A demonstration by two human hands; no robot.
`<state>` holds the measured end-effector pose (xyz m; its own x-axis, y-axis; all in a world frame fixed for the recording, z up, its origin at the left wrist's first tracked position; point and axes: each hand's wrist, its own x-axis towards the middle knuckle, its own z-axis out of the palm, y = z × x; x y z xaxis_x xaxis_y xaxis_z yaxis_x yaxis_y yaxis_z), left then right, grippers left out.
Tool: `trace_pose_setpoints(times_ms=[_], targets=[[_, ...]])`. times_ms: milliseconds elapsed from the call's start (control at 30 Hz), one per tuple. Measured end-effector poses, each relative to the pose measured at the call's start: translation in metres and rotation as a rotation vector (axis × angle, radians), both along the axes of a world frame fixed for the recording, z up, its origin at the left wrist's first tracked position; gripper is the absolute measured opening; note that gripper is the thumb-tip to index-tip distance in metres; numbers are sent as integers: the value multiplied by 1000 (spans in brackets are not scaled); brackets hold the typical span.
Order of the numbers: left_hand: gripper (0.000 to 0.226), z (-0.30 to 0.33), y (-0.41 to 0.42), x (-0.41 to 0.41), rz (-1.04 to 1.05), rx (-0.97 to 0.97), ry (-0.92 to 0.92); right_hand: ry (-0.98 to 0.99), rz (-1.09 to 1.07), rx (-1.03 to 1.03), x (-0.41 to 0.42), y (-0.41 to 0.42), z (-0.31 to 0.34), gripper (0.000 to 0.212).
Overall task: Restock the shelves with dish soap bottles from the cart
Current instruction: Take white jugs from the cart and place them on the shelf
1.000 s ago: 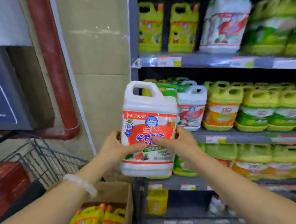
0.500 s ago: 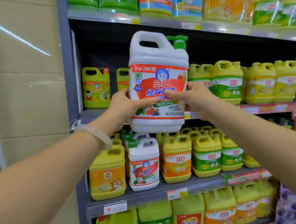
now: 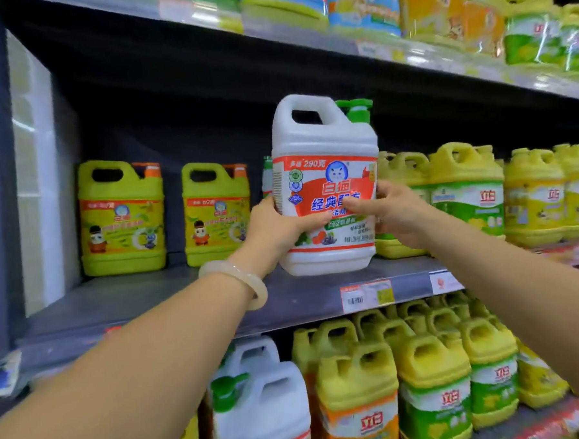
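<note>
A big white dish soap bottle [image 3: 326, 170] with a red label and a green pump cap stands upright, its base at or just above the grey middle shelf [image 3: 151, 303]. My left hand [image 3: 275, 228] grips its left side, thumb across the label. My right hand [image 3: 393, 212] grips its right side. Another white bottle [image 3: 266, 177] peeks out just behind it. The cart is out of view.
Two yellow-green bottles [image 3: 122, 216] [image 3: 216, 213] stand at the back left of the same shelf, with bare shelf in front. Rows of yellow bottles [image 3: 464, 193] fill the right side. The shelf below holds white [image 3: 257, 405] and yellow bottles [image 3: 357, 393]. An upper shelf [image 3: 339, 38] overhangs.
Both hands have raised the white bottle from beside the cart up to the middle shelf and brought it down onto or just over the shelf surface. The view swung up and closer.
</note>
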<state>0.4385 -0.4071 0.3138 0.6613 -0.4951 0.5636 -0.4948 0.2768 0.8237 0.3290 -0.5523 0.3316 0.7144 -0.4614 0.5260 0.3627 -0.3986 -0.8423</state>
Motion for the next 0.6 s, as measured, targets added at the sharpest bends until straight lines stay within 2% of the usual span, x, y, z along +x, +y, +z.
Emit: trace_pose_setpoints(times_ms=[67,133,333,400,500,600], targets=[[35,-8,-18,13,-7,-3,44,-16,-10,35,12,-15,-5,32],[39,-14,-34,23,-13,-25,84,-58,-47,70,23,-30,-6,47],[66,-26,-61,42,1,4,47,-135,-41,67,37,-62,-15,63],[70,-27,-65,45,-12,14,29,-110,4,23,41,-67,-22,74],[81,-31,-69,49,-33,29,19,-36,144,-1,51,-70,-39,64],[94,-32,-72,51,-63,43,13,19,289,-63,53,-75,-45,69]])
